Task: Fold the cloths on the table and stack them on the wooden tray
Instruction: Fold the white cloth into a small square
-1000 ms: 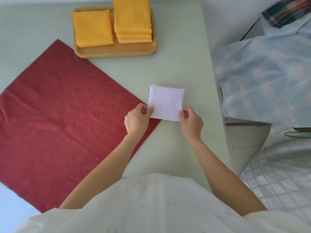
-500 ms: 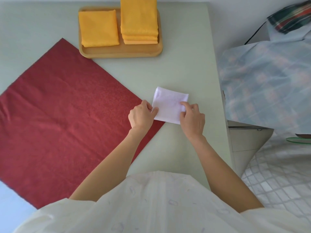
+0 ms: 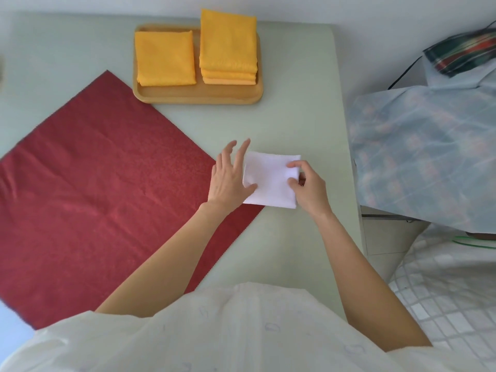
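Fingers of the left hand [image 3: 229, 174] have been released and spread, only the thumb resting on the white cloth [image 3: 271, 181], now pinched by the right hand [image 3: 306, 187] on the surface [image 3: 281, 122]. Folding looks finished; the wooden tray [image 3: 197, 95] lies beyond.

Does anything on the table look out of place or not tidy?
Nothing is spilled or damaged. The red cloth lies unfolded and askew on the table, one corner under the white cloth. The wooden tray holds neat yellow stacks.
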### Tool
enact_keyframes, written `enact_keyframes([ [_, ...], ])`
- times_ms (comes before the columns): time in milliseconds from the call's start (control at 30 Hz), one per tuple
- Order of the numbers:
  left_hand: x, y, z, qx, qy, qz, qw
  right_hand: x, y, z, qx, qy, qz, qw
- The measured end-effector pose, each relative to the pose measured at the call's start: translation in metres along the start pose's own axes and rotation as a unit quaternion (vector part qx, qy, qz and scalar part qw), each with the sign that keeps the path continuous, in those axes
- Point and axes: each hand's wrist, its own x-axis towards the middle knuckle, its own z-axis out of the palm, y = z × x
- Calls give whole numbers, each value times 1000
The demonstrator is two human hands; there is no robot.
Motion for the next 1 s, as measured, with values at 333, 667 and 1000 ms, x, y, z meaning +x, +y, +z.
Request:
enact_keyframes([
  [333,37,-24,-117,-98,-217,32,971,-4,-71,-23,-85,-24,-383,920],
  [667,57,-78,-163,-532,77,-170,826,72,-179,38,65,-66,-225,970],
  [1000,143,-135,-195,-396,135,-144,897,177,-247,110,-153,-9,-280,948],
])
